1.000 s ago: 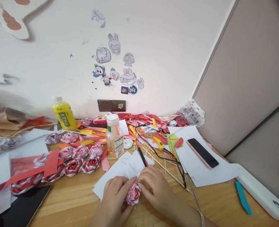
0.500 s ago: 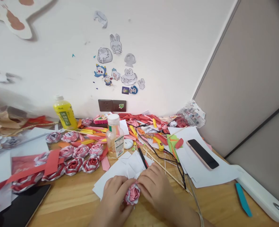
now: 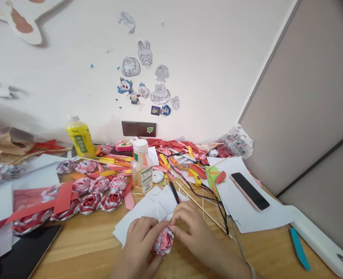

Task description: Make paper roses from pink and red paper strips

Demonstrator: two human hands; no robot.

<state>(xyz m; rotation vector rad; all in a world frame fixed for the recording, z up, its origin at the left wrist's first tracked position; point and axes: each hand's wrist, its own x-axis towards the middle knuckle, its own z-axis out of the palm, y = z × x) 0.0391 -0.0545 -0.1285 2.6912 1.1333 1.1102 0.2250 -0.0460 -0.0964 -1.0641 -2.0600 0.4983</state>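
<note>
A pink and white folded paper rose (image 3: pixel 164 241) is between my hands, low in the middle of the view. My left hand (image 3: pixel 142 242) is closed around its left side, with the thumb along the top edge. The thumb and fingertips of my right hand (image 3: pixel 191 228) pinch the rose's upper right rim. White paper sheets (image 3: pixel 136 213) lie on the wooden table (image 3: pixel 81 252) just beyond my hands. A dark pen (image 3: pixel 174 192) rests on those sheets, close to my right fingers.
Several finished paper roses (image 3: pixel 111 200) stand at the left, near a dark tablet (image 3: pixel 23 252). A clear bottle (image 3: pixel 141 170) and a yellow drink bottle (image 3: pixel 80 137) stand behind. Paper strips (image 3: pixel 171 145) line the wall. A phone (image 3: pixel 249 190) and a teal cutter (image 3: pixel 299 248) lie right.
My right hand has turned a little, its fingers now more bent at the rose's rim. The rose is tilted slightly differently and shows more of its face. The view has shifted slightly.
</note>
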